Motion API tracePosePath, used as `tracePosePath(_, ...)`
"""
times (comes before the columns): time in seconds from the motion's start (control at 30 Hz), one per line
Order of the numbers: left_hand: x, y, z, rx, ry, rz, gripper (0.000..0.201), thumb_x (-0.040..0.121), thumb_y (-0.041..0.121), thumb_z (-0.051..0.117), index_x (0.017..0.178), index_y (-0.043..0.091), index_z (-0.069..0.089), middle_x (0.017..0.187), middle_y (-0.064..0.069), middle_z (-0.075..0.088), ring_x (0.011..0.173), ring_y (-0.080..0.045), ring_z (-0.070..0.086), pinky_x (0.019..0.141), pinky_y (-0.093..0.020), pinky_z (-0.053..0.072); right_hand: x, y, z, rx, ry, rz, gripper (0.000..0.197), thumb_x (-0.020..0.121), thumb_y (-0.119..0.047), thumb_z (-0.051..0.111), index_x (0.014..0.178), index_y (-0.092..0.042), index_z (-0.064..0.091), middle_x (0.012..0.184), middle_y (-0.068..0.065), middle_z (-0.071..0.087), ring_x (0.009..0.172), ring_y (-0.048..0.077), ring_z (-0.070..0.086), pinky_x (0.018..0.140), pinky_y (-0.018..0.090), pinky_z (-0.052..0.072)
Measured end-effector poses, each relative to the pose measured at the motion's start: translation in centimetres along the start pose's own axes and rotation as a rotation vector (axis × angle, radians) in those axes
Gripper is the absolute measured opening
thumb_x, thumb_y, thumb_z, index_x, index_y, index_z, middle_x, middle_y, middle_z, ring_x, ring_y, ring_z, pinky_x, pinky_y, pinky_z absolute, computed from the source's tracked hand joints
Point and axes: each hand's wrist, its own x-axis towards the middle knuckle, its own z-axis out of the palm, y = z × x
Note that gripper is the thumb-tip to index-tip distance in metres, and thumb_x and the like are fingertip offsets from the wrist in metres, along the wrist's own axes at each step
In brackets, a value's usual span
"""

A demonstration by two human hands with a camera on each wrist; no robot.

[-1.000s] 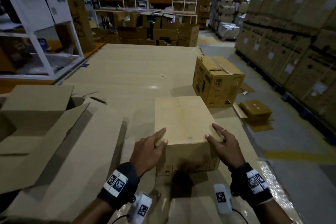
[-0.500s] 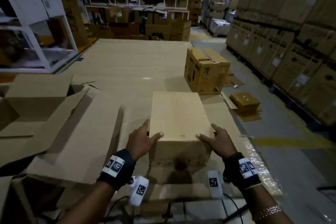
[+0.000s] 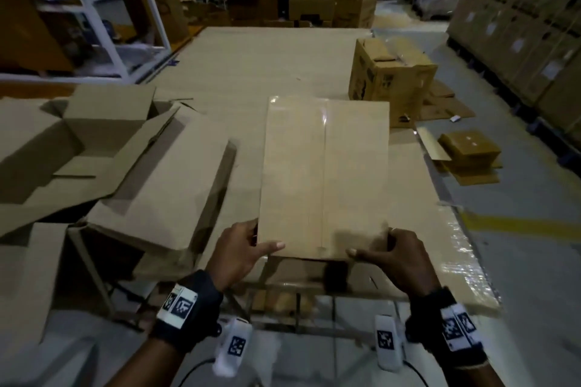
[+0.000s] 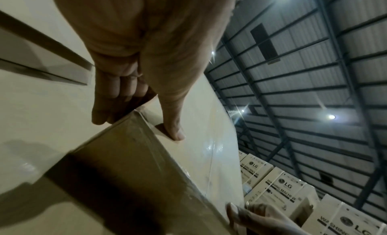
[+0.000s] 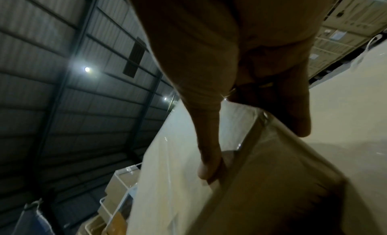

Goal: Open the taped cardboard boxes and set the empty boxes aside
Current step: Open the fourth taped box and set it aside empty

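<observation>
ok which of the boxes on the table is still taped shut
The plain box held at its near corners by the left hand and the right hand: clear tape runs along its top seam. The boxes to its left gape open.

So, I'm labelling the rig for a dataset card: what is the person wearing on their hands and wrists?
Left hand and right hand are bare, forearms unsleeved. Each wrist has a black band with white square-code tags and a white coded camera pod trailing a dark cable. A ring shows on a right finger.
</observation>
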Motion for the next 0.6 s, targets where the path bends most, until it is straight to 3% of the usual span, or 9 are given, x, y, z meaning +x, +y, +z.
tracePosePath(0.2,-2.8,-2.2,3.1,0.113,0.103,-0.086,0.059,0.065,0.049,0.089,0.118,0.027,0.073,0.103,0.016,0.077,0.086,0.001,0.072,0.073,-0.028,0.061,-1.2,3.2,2.3,-0.062,-0.005,0.042,0.038,0.060,-0.040,0.097,0.075,-0.020,0.068,0.072,-0.008,0.071,0.071,0.010,0.066,0.062,0.030,0.052)
tracePosePath(0.27,-2.3,-2.4,3.9,0.146,0.115,-0.118,0.053,0.066,0.042,0.091,0.113,0.025,0.074,0.098,0.013,0.078,0.081,0.000,0.071,0.065,-0.017,0.055,-0.2,5.1,3.6,-0.074,0.003,0.087,0.033,0.067,-0.031,0.092,0.085,-0.019,0.068,0.085,-0.003,0.073,0.082,0.019,0.069,0.068,0.033,0.053)
tracePosePath(0.33,-1.5,-2.2,4.3,0.173,0.114,-0.134,0.041,0.070,0.035,0.089,0.107,0.025,0.073,0.097,0.011,0.078,0.074,0.008,0.065,0.058,-0.005,0.044,1.0,6.0,4.6,-0.129,0.021,0.091,0.027,0.077,-0.025,0.082,0.097,-0.014,0.067,0.099,0.008,0.072,0.096,0.033,0.068,0.072,0.031,0.045)
tracePosePath(0.4,-0.4,-2.2,4.5,0.187,0.124,-0.141,0.034,0.073,0.030,0.086,0.104,0.024,0.073,0.096,0.008,0.078,0.069,0.014,0.058,0.056,-0.003,0.041,2.2,5.8,5.2,-0.189,-0.006,0.131,0.037,0.079,-0.034,0.080,0.106,-0.011,0.066,0.107,0.013,0.069,0.104,0.036,0.066,0.076,0.029,0.041)
tracePosePath(0.5,1.1,-2.4,4.5,0.229,0.121,-0.175,0.032,0.076,0.029,0.085,0.104,0.019,0.072,0.095,0.002,0.077,0.062,0.009,0.053,0.053,-0.004,0.040,3.7,5.1,5.7,-0.215,-0.039,0.180,0.054,0.076,-0.046,0.081,0.114,-0.012,0.063,0.114,0.012,0.068,0.108,0.035,0.064,0.086,0.035,0.049)
tracePosePath(0.6,2.3,-2.8,3.8,0.180,0.089,-0.177,0.036,0.073,0.037,0.087,0.104,0.027,0.072,0.091,0.012,0.076,0.070,0.002,0.064,0.055,-0.005,0.044,4.4,4.2,5.5,-0.233,-0.076,0.174,0.059,0.077,-0.050,0.078,0.120,-0.015,0.061,0.118,0.009,0.067,0.111,0.033,0.063,0.093,0.034,0.050)
